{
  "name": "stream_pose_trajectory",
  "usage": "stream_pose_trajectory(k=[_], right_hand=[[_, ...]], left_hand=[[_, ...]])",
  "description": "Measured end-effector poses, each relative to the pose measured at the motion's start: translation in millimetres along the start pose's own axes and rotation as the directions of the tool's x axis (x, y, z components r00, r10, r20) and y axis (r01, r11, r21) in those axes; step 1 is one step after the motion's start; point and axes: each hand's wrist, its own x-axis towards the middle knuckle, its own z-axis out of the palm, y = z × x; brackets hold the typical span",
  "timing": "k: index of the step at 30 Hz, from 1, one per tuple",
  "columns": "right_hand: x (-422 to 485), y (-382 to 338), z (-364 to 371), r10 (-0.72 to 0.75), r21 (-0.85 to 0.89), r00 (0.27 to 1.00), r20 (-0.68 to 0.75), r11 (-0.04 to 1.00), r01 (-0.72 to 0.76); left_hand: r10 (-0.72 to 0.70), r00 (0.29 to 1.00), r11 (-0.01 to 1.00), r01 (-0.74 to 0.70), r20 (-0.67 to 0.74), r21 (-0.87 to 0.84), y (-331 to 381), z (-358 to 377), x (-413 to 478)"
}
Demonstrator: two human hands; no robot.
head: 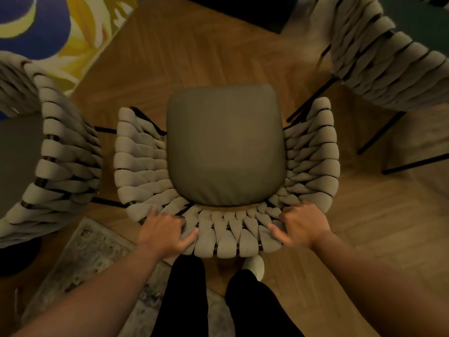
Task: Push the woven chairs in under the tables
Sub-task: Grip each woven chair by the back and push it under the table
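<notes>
Woven chair (226, 229), grey seat cushion (226, 147): stands mid-floor on the wood floor (194, 57), backrest nearest the person.
Left hand (165, 229): fingers curled over the backrest rim, gripping it.
Right hand (301, 224): same grip, further along the rim.
Second woven chair (60, 166): just beside, left.
Third woven chair (388, 69): far right corner.
Patterned rug (92, 254): near left.

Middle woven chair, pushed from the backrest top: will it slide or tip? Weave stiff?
Probably slides: the wood floor under the middle chair looks smooth. The left hand and right hand grip high on its backrest, so a hard shove might rock it. The chunky weave looks soft, likely giving over a rigid frame.
</notes>
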Motion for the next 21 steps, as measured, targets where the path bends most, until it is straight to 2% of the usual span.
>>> stream_pose_trajectory(k=[9,16,21], right_hand=[[47.2,23.5,-18.8,-0.024,-0.024,0.999,0.033,0.999,0.025],[96.6,42.3,-34.7,-0.031,-0.053,0.999,0.016,0.998,0.032],[144.3,54.8,-55.7,0.023,-0.036,1.0,0.005,0.999,-0.023]], left_hand=[[-0.018,0.999,1.0,0.018,0.049,0.002,-15.0,-27.7,38.1],[0.0,1.0,0.998,0.0,-0.004,-0.059,-45.6,-51.9,79.3],[0.038,0.998,0.997,-0.041,-0.047,-0.066,-76.5,-76.4,119.0]])
